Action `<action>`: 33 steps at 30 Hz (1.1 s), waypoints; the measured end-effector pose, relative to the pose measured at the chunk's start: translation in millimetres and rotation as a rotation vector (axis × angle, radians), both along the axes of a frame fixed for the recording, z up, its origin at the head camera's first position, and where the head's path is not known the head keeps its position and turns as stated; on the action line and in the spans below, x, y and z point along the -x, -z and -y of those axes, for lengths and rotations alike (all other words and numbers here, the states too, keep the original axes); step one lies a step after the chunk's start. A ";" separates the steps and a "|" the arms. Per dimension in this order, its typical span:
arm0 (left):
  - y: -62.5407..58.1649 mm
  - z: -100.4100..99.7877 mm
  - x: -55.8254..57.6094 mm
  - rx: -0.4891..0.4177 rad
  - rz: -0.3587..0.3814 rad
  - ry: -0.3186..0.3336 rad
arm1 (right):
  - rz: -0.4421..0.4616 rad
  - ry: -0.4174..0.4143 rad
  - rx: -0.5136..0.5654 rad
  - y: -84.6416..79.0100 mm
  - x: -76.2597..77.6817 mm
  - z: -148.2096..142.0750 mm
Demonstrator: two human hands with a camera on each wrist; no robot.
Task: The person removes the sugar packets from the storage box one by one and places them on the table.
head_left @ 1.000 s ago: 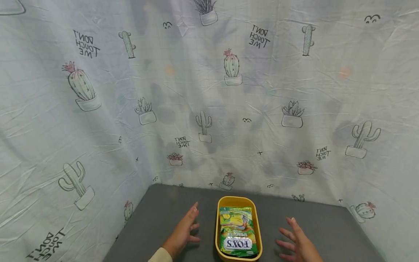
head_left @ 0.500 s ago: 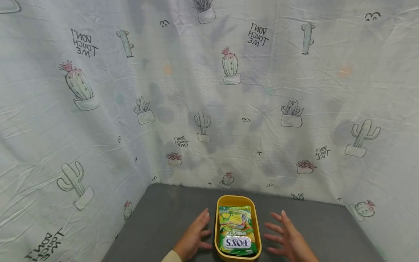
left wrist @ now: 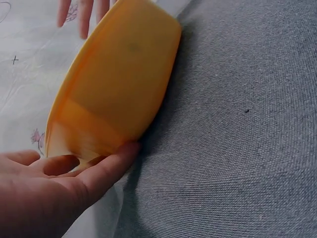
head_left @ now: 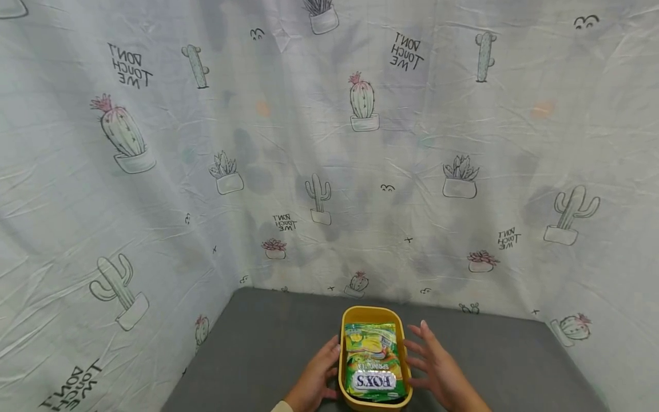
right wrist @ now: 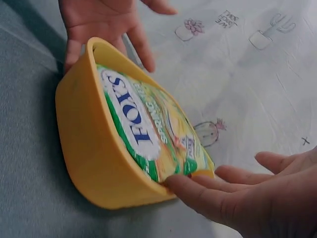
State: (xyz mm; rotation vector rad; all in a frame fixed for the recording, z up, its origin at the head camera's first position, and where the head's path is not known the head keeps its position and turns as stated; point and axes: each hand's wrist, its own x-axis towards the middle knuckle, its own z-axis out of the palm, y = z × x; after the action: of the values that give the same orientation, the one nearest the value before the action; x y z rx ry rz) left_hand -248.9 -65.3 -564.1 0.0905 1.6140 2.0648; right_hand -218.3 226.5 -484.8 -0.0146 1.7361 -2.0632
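Observation:
A yellow oval-cornered tub [head_left: 372, 311] sits on the grey table, long side pointing away from me. Inside lies a green and yellow FOX'S Spring Tea candy bag [head_left: 372, 355], its print upside down in the head view. My left hand [head_left: 315, 375] is at the tub's left side; in the left wrist view its thumb meets the tub's lower wall [left wrist: 119, 69]. On the opposite side, my right hand [head_left: 440, 369] has extended, spread fingers right at the rim. The right wrist view shows those fingertips [right wrist: 181, 186] overlapping the rim beside the bag [right wrist: 143, 114].
The grey cloth-covered tabletop [head_left: 278, 332] extends to both sides and behind the tub. A pale curtain [head_left: 329, 252] printed with cacti surrounds the table at the back and sides.
Both hands have moved inward from either side, from well apart to the tub's two long sides. The tub and candy bag have stayed in place.

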 end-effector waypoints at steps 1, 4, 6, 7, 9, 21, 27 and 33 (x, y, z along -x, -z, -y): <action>0.4 -0.4 -1.7 -0.009 -0.005 0.003 | -0.002 0.005 -0.008 -0.3 0.2 2.9; 1.8 -1.0 -6.2 -0.040 -0.017 0.017 | -0.003 0.034 -0.034 -0.3 1.0 11.8; 3.2 -0.9 -8.6 -0.052 -0.022 0.022 | -0.003 0.069 -0.067 -0.2 1.6 18.1; 4.1 -0.8 -9.8 -0.058 -0.023 0.024 | -0.004 0.088 -0.090 -0.3 2.1 21.2; 6.9 -0.9 -10.7 -0.053 -0.022 0.017 | -0.006 0.122 -0.135 -1.0 2.2 26.9; 14.1 -7.0 -15.7 0.000 -0.005 -0.026 | 0.019 0.220 -0.254 -3.4 2.5 39.3; 15.1 -4.1 -21.5 -0.007 0.004 -0.034 | 0.021 0.196 -0.242 -0.3 -1.0 37.4; 16.1 -2.4 -25.2 0.022 0.010 -0.047 | 0.024 0.203 -0.282 2.7 -4.3 35.7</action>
State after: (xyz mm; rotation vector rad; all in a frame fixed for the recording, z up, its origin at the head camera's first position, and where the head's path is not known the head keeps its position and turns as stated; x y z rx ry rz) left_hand -223.7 -62.9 -580.2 0.0348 1.6473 2.0789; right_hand -214.0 190.8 -487.5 0.2817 2.0712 -1.9216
